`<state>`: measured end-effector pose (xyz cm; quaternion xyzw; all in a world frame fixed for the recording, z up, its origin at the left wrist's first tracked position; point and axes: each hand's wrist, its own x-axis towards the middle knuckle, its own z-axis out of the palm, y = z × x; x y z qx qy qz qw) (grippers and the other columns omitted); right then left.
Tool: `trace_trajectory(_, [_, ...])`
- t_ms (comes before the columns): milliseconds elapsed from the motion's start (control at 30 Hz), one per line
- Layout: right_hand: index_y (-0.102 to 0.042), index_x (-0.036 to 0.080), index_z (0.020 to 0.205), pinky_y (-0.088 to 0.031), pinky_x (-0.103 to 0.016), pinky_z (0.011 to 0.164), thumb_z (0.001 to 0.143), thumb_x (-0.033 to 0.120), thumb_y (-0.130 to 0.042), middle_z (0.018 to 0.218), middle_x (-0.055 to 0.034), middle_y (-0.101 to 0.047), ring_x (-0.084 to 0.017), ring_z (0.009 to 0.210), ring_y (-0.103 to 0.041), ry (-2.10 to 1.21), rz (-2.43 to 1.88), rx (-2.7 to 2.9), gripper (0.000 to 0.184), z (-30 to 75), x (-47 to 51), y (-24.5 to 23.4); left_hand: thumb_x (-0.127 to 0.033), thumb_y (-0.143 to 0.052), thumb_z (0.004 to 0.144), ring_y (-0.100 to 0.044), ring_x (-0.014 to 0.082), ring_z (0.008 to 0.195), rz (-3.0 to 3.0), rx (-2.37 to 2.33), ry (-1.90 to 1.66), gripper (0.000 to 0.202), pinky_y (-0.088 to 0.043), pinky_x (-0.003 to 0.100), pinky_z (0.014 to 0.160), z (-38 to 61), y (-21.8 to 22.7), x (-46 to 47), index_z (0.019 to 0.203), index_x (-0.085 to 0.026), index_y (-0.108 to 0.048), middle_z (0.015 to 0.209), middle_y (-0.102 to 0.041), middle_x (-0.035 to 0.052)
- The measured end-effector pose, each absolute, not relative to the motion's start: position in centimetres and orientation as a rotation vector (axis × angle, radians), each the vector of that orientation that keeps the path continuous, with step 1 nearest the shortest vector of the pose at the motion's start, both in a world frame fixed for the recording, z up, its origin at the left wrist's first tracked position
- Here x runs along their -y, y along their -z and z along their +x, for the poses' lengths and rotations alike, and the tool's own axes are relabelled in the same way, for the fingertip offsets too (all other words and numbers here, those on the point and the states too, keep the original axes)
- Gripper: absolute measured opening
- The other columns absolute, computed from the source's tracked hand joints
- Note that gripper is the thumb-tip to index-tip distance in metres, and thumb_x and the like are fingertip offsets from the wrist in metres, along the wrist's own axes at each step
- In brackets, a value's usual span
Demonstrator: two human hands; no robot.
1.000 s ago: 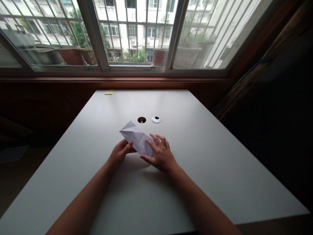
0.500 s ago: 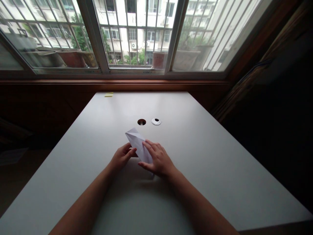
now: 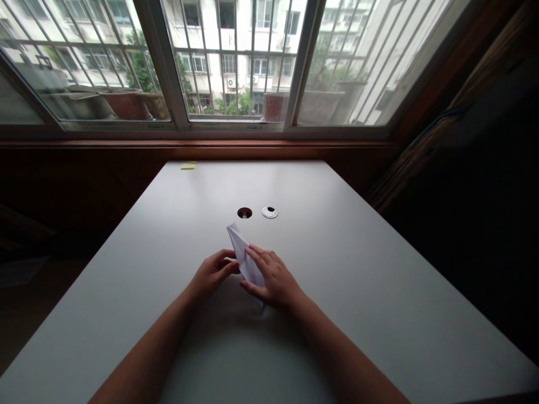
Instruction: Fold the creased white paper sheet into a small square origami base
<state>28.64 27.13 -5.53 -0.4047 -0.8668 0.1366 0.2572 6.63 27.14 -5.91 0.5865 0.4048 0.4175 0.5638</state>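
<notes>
A folded sheet of white paper [image 3: 243, 250], long and narrow with a pointed far end, stands tilted between my hands above the white table [image 3: 357, 292]. My left hand [image 3: 215, 270] is at its left edge, thumb and fingers closed on the paper there. On the other side, my right hand [image 3: 272, 278] lies along the paper, fingers against its face and thumb near its lower part. The near end of the paper is partly hidden by my right hand.
Past the paper is a round hole [image 3: 245, 213] in the tabletop, with a round white cover [image 3: 269, 212] lying to its right. A yellow sticky note [image 3: 188, 165] is at the far left corner. A barred window [image 3: 231, 62] rises behind the table.
The folded paper has turned more edge-on and looks narrower, its far tip shifted right. My left hand has moved slightly right; my right hand has hardly moved.
</notes>
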Motion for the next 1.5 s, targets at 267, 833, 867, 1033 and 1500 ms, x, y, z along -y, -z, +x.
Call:
trace_trajectory(267, [-0.038, 0.022, 0.148, -0.038, -0.049, 0.108, 0.086, 0.054, -0.059, 0.149, -0.0118, -0.044, -0.030, 0.130, -0.045, -0.422, -1.107, 2.345, 0.073, 28.8, -27.2, 5.6, -0.040, -0.064, 0.087, -0.071, 0.0249, 0.092, 1.367, -0.955, -0.962, 0.035, -0.055, 0.039, 0.085, 6.5, 6.4, -27.3, 0.112, -0.015, -0.061, 0.099, -0.074, 0.0101])
trace_trajectory(833, [-0.046, 0.023, 0.142, -0.040, -0.047, 0.107, 0.090, 0.039, -0.056, 0.142, -0.0109, -0.052, -0.028, 0.127, -0.049, -0.478, -1.058, 2.283, 0.055, 29.1, -27.5, 5.6, -0.040, -0.064, 0.087, -0.071, 0.0260, 0.093, 1.362, -0.976, -0.952, 0.035, -0.055, 0.040, 0.085, 6.4, 6.2, -27.3, 0.112, -0.016, -0.062, 0.098, -0.074, 0.0107])
trace_trajectory(867, [-0.047, 0.024, 0.142, -0.040, -0.047, 0.107, 0.090, 0.039, -0.056, 0.142, -0.0104, -0.053, -0.028, 0.127, -0.049, -0.490, -1.053, 2.274, 0.054, 29.1, -27.6, 5.6, -0.040, -0.064, 0.087, -0.071, 0.0260, 0.093, 1.365, -0.977, -0.952, 0.035, -0.055, 0.040, 0.085, 6.4, 6.2, -27.3, 0.112, -0.016, -0.062, 0.099, -0.074, 0.0107])
trace_trajectory(1033, [-0.050, 0.025, 0.139, -0.040, -0.045, 0.107, 0.091, 0.036, -0.054, 0.139, -0.0084, -0.056, -0.026, 0.125, -0.051, -0.566, -1.037, 2.214, 0.049, 29.3, -27.7, 5.7, -0.040, -0.062, 0.089, -0.071, 0.0261, 0.094, 1.361, -0.953, -0.967, 0.033, -0.055, 0.042, 0.088, 6.4, 6.1, -27.2, 0.112, -0.016, -0.062, 0.100, -0.073, 0.0105])
trace_trajectory(1500, [-0.058, 0.019, 0.088, -0.042, -0.027, 0.066, 0.095, 0.035, -0.043, 0.078, -0.0012, -0.062, -0.017, 0.074, -0.059, -0.799, -1.185, 1.900, 0.023, 29.9, -27.9, 6.1, -0.040, -0.059, 0.088, -0.070, 0.0223, 0.084, 1.357, -1.143, -1.073, 0.027, -0.055, 0.033, 0.076, 5.8, 6.0, -27.2, 0.100, -0.016, -0.063, 0.096, -0.070, 0.0065])
